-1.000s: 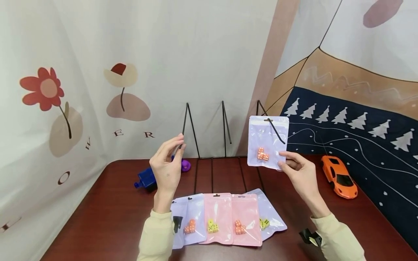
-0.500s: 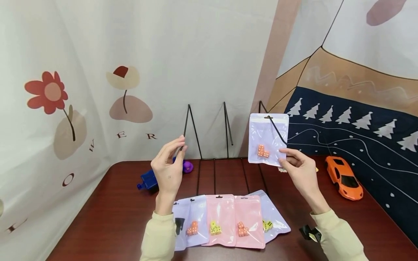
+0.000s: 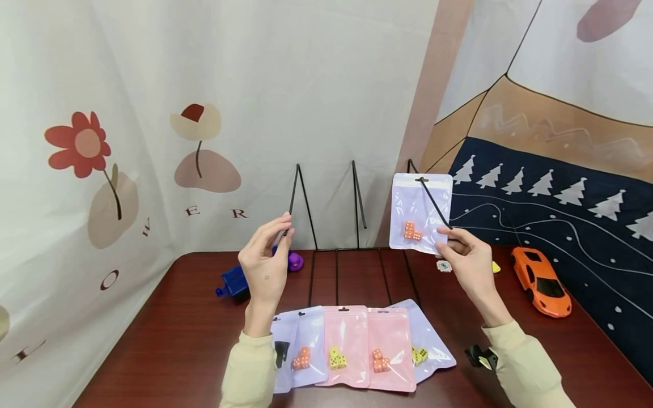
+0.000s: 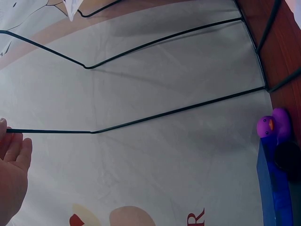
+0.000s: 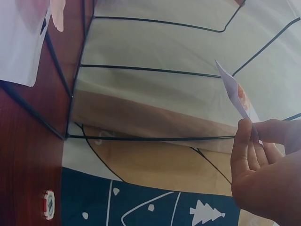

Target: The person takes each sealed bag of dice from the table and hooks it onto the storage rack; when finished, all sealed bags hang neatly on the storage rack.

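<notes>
My right hand [image 3: 466, 258] pinches the lower right corner of a lilac zip bag [image 3: 408, 201] with orange dice [image 3: 410, 230] in it. The right prong [image 3: 433, 201] of a black wire rack [image 3: 355, 215] passes through the bag's hang hole, its tip out in front. In the right wrist view the bag [image 5: 230, 89] shows edge-on between thumb and fingers. My left hand [image 3: 265, 258] pinches the tip of the rack's left prong; in the left wrist view that prong [image 4: 51, 132] runs into the fingers. The middle prong bears no bag.
In front of the rack lie overlapping lilac and pink zip bags [image 3: 347, 334], several with dice. A blue toy [image 3: 233, 282] and purple duck [image 3: 295, 261] stand at left; an orange toy car [image 3: 543, 282] and poker chip [image 3: 444, 266] at right. A curtain [image 3: 265, 113] hangs behind.
The lilac bag has slid a little farther back and up along the right prong, with my right hand following. The poker chip has come into view below it. My left hand keeps its pinch.
</notes>
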A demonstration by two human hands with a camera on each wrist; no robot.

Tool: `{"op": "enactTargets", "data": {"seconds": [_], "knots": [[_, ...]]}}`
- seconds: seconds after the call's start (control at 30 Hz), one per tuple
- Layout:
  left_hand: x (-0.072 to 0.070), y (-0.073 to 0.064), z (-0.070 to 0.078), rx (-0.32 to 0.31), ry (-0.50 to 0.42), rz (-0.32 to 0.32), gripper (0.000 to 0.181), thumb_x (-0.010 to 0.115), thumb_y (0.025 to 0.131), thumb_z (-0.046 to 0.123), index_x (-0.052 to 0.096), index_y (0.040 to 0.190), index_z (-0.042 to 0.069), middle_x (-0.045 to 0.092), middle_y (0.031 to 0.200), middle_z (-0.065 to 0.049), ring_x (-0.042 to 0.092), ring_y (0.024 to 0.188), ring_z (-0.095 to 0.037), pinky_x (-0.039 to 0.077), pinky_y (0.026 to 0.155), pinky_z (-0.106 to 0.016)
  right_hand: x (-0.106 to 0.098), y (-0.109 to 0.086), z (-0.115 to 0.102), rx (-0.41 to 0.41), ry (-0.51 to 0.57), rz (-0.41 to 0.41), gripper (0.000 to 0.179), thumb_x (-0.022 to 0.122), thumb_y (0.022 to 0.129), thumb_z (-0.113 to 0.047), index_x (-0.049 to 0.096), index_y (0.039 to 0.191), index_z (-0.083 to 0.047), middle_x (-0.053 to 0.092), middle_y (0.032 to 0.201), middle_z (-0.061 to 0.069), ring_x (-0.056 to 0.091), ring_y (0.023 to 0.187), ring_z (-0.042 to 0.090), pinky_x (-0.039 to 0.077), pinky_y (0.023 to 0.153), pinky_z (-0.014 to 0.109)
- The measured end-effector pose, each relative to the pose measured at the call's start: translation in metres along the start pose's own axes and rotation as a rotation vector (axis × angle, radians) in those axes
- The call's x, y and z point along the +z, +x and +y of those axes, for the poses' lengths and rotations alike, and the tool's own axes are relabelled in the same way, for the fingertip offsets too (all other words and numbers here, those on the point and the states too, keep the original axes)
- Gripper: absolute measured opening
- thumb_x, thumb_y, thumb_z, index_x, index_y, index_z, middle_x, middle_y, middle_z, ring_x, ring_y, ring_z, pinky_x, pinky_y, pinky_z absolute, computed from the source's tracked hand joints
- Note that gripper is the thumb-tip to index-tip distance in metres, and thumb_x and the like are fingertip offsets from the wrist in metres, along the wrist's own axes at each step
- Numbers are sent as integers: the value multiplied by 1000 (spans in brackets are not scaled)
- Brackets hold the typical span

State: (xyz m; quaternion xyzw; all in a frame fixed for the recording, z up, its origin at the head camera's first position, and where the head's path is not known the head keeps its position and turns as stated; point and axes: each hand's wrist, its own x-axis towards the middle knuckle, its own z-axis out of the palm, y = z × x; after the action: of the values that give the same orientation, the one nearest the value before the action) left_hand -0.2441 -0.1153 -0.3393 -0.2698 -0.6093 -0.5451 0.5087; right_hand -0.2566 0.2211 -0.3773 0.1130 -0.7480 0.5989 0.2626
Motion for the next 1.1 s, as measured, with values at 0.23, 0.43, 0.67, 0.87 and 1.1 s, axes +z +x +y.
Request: {"op": "enactTargets", "data": {"seconds": [0.23,0.43,0.67,0.87,1.1], "knots": [[0,0,1,8,7,4,24,67,74,-22,70,94,-9,67,103,-22,64,99,-34,52,89,-36,4,6,2,14,-21,-5,27,67,85,4,64,112,7,66,88,3,59,69,4,53,63,12],[1,-1,1,13,5,2,25,67,72,-24,69,93,-10,67,103,-22,64,99,-34,52,89,-36,6,11,3,28,-31,9,27,67,85,3,65,112,6,65,89,0,59,69,3,53,65,11],[1,1,2,20,-4,1,24,67,74,-22,70,94,-9,67,103,-22,64,99,-35,52,89,-37,12,15,5,26,13,19,27,67,85,5,64,112,7,65,91,-1,60,69,3,54,67,13],[0,0,2,14,-2,0,23,67,75,-20,70,94,-8,67,103,-21,64,99,-34,52,89,-38,16,19,6,21,50,11,27,66,84,7,63,111,10,65,90,0,61,68,2,54,66,13],[1,0,1,21,-11,-13,22,67,76,-20,70,94,-8,67,103,-22,64,99,-35,52,89,-38,20,21,-6,20,55,15,26,64,84,12,61,110,15,64,90,12,61,64,3,52,64,11]]}}
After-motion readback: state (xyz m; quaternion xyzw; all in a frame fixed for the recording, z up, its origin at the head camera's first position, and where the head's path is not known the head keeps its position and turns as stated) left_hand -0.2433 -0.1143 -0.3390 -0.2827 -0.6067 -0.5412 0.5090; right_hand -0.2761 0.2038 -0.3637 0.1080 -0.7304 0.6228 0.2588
